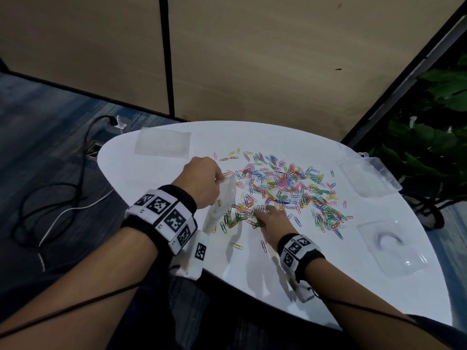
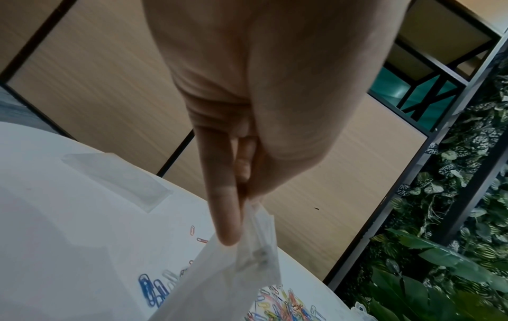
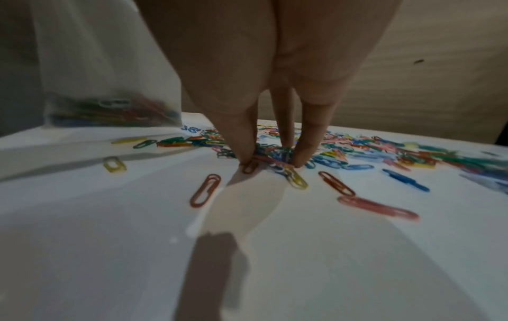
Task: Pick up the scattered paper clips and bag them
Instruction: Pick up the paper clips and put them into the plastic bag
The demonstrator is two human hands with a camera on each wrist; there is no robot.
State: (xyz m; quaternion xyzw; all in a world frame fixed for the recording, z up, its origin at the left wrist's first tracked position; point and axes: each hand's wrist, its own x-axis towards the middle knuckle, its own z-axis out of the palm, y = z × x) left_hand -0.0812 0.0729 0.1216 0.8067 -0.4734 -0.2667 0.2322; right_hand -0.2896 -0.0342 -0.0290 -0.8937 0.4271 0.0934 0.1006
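Paper clips: small coloured wire paper clips [image 1: 283,188], red, blue, green, yellow and pink, spread in a broad patch across the middle of the round white bench [image 1: 316,269]; a few strays lie nearer the person.
Bag: clear, soft plastic bag [image 1: 223,200], hanging upright with its long axis near vertical, mouth up; a small batch of clips already sits in its bottom [image 3: 110,110].
Left hand: the left hand [image 1: 202,183] pinches the bag's top edge between thumb and fingers [image 2: 224,208], holding it above the bench at the patch's left margin.
Right hand: the right hand [image 1: 271,223] is down on the near edge of the patch, fingertips [image 3: 247,152] drawn narrowly together around a small cluster of clips [image 3: 274,158], touching the bench.
Key relation: the bag hangs just beside the right hand, to its left and slightly farther out; the mouth stands higher than the clips. Judged, the pinched cluster must go up and leftward to the opening.
Nearer hand: the right hand is on the clips; the left only holds the bag.
Surroundings: flat clear plastic pouch [image 1: 163,142] at the far left of the bench; clear plastic trays [image 1: 391,246] [image 1: 364,178] along the right side, well apart from the hands.
Obstructions: none seen between hand and bag; how wide the mouth gapes cannot be told.
Risk: judged, loose clips may slip from the pinch.
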